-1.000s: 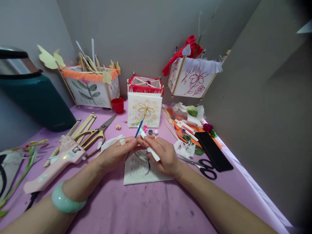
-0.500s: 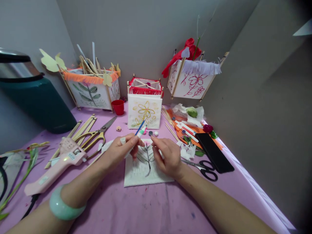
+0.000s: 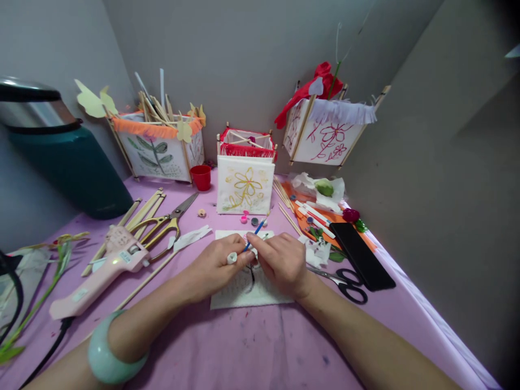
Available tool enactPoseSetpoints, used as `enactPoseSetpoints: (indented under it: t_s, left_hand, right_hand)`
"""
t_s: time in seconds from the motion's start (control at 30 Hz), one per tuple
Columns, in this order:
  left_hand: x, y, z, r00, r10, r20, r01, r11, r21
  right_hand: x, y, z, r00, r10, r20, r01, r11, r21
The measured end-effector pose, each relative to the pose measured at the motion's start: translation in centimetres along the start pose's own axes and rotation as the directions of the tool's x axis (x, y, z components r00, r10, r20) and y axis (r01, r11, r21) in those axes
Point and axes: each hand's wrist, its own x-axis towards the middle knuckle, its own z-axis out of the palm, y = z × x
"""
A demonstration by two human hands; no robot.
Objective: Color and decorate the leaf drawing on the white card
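Left hand (image 3: 219, 265), closed on the brush (image 3: 258, 228), is above the panel (image 3: 239, 299); right hand (image 3: 286, 262) curls against it, hold unclear. Keep brush off panel.

Forearms (image 3: 345, 322) angle inward — left hand (image 3: 217, 265) and right hand (image 3: 284, 262) close together, fingers (image 3: 263, 250) bent.

Purple cloth (image 3: 244, 352): painted sheet (image 3: 229, 297), red cup (image 3: 201, 178), black-handled scissors (image 3: 341, 280), glue gun (image 3: 101, 276).
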Motion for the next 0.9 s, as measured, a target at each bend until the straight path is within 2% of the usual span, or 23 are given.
enactPoseSetpoints:
  t_s: [0.1, 0.23, 0.3, 0.4, 0.47, 0.57, 0.67, 0.73, 0.8, 0.9]
  left_hand:
    - [0.0, 0.0, 0.1, 1.0, -0.019, -0.001, 0.019, 0.999, 0.036]
    - [0.1, 0.3, -0.4, 0.996, -0.055, -0.073, 0.052, 0.998, -0.041]
    - [0.3, 0.1, -0.9, 0.981, -0.101, -0.166, 0.085, 0.991, -0.103]
    - [0.6, -0.7, -1.9, 0.916, -0.18, -0.358, 0.116, 0.975, -0.191]
    - [0.7, -1.3, -2.3, 0.867, -0.251, -0.43, 0.138, 0.951, -0.276]
    - [0.8, -2.0, -2.6, 0.832, -0.371, -0.413, 0.164, 0.875, -0.456]
    - [0.8, -2.4, -2.7, 0.842, -0.397, -0.365, 0.123, 0.801, -0.586]
    - [0.8, -2.6, -2.6, 0.854, -0.379, -0.356, 0.09, 0.782, -0.617]
    - [0.9, -2.7, -2.7, 0.856, -0.375, -0.356, 0.088, 0.784, -0.615]
    - [1.0, -2.8, -2.7, 0.862, -0.374, -0.343, 0.124, 0.811, -0.572]
  right_hand:
    - [0.2, 0.0, -0.1, 1.0, 0.004, -0.003, -0.004, 1.0, -0.018]
    - [0.2, 0.3, 0.0, 0.998, 0.055, -0.033, -0.056, 0.998, -0.019]
    - [-0.1, 0.7, 0.2, 0.993, 0.094, -0.071, -0.096, 0.995, -0.022]
    - [-0.7, 1.5, 0.7, 0.963, 0.236, -0.132, -0.239, 0.971, -0.011]
    - [-1.1, 1.9, 1.1, 0.906, 0.396, -0.151, -0.393, 0.918, 0.05]
    - [-1.4, 2.3, 1.3, 0.772, 0.623, -0.128, -0.59, 0.776, 0.223]
    - [-1.4, 2.4, 1.4, 0.628, 0.774, -0.078, -0.685, 0.597, 0.418]
    - [-1.2, 2.5, 1.4, 0.552, 0.834, -0.016, -0.697, 0.472, 0.54]
    - [-1.1, 2.5, 1.5, 0.512, 0.858, 0.039, -0.685, 0.38, 0.622]
    - [-1.0, 2.6, 1.5, 0.483, 0.873, 0.072, -0.661, 0.31, 0.684]
